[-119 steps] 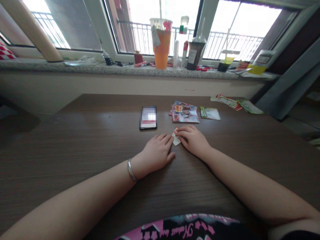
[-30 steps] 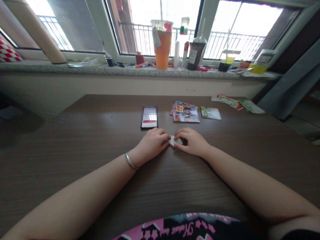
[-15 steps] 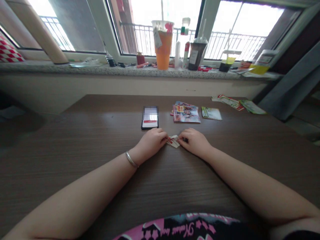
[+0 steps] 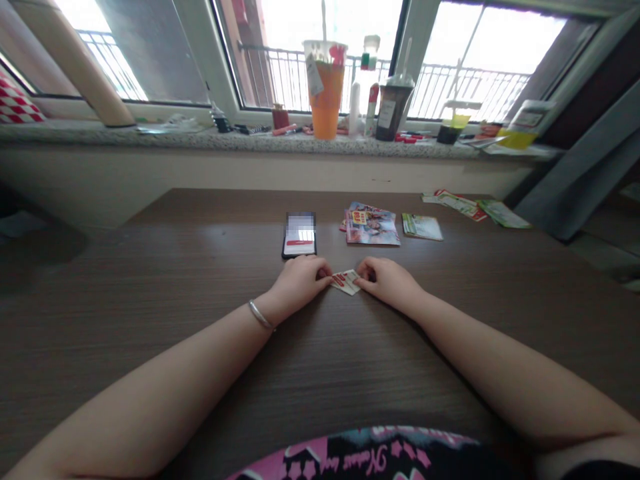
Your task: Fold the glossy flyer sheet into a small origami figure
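Note:
A small folded piece of white and red paper [image 4: 346, 282] lies on the dark wooden table [image 4: 150, 280], pinched from both sides. My left hand [image 4: 299, 283], with a silver bracelet on its wrist, grips the paper's left end with curled fingers. My right hand [image 4: 387, 283] grips its right end the same way. Both hands rest on the table just in front of a phone [image 4: 299, 236] with a lit screen.
A stack of colourful leaflets [image 4: 371, 227] and a green card [image 4: 422, 227] lie beyond my hands, with more leaflets [image 4: 470, 205] at the far right. On the stone windowsill [image 4: 150, 139] stand an orange drink cup [image 4: 325, 90], a dark drink cup [image 4: 389, 107], bottles and small clutter.
Four seconds ago my left hand lay flat beside the paper while the right held it upright. Now both hands pinch it, and it lies flatter and more unfolded between them.

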The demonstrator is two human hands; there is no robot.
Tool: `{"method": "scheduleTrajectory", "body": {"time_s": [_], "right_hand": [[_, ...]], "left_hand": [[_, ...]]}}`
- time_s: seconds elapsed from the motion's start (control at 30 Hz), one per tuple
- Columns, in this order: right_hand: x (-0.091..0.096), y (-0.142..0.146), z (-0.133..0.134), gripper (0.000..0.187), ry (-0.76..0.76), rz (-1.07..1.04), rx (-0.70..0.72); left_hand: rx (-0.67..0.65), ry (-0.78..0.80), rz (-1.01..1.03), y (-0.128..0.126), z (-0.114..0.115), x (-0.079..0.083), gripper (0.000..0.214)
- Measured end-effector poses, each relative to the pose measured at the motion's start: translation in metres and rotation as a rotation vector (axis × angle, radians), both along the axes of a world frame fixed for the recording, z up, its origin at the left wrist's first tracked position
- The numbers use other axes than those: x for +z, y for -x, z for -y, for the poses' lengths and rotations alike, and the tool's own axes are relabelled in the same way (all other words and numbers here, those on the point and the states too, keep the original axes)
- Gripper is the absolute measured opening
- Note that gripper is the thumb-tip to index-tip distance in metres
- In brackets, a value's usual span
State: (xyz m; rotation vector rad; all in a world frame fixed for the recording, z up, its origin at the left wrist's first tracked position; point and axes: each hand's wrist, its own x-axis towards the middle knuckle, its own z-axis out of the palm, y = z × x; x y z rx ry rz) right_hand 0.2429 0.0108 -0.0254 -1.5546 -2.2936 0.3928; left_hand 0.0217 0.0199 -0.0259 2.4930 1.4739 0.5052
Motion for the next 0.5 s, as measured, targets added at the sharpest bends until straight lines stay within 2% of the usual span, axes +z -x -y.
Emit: {"method": "scheduleTrajectory", "body": {"time_s": [0.1,0.23,0.5], "right_hand": [[-0.0007,-0.0005,0.0009,0.018,0.0,0.005,-0.003],[-0.0028,-0.0012,0.0013,0.017,-0.044,-0.008,0.053],[-0.0083,0.0009,-0.0013,0.018,-0.088,-0.191,0.094]], "left_hand": [[-0.009,-0.021,0.021,-0.0001,0.0018,0.0011,0.017],[-0.09,-0.062,0.037,0.0001,0.0017,-0.0013,0.015],[-0.14,-0.099,0.088,-0.0015,0.0017,-0.0033,0.015]]}}
